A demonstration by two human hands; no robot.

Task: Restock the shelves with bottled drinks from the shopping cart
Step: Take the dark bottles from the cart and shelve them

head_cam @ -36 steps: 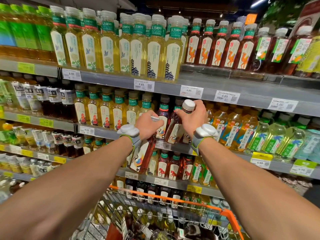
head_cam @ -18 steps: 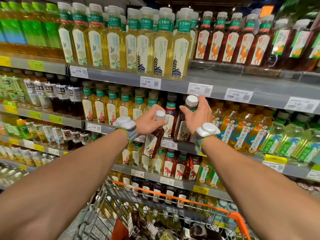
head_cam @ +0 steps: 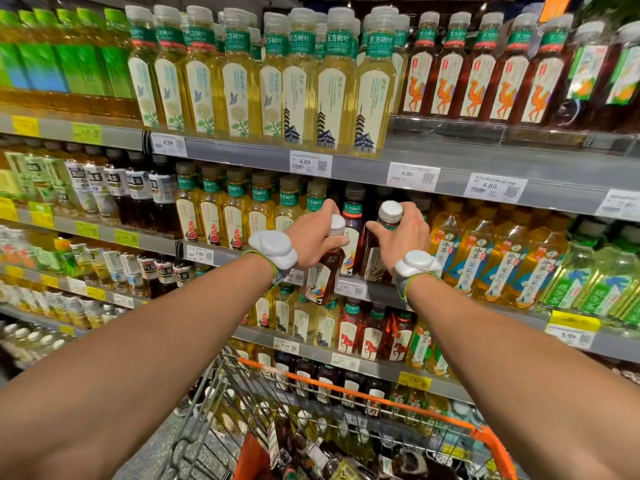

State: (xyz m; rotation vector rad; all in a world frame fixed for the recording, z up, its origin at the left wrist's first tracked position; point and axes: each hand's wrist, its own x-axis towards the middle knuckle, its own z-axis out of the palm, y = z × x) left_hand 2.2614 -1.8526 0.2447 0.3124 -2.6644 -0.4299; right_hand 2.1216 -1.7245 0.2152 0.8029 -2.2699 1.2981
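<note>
Broadly, tall grey shelves (head_cam: 450,174) fill the view, packed with rows of yellow, green and dark bottled teas. Below them stands the shopping cart (head_cam: 346,393), a wire basket with an orange rim, holding a blurred heap of bottles (head_cam: 311,455) low in the frame.

Two bare forearms reach over the cart to the middle shelf. The left hand (head_cam: 311,240) has its fingers curled round the neck of a dark tea bottle (head_cam: 323,275) just under the white cap. That bottle is tilted and hangs in front of the shelf's front rail, its base lower than the rail. The right hand (head_cam: 401,242) grips the shoulder of a second dark bottle (head_cam: 372,258), thumb on the near side and fingers wrapped behind. This one is nearly upright at the shelf's front edge, just beside a shelved dark bottle with a green neck label (head_cam: 351,220). Whether its base rests on the shelf cannot be told.

Each wrist carries a white puck on a band: left (head_cam: 273,245), right (head_cam: 417,266). A white price tag (head_cam: 310,163) reads 4.89.
</note>
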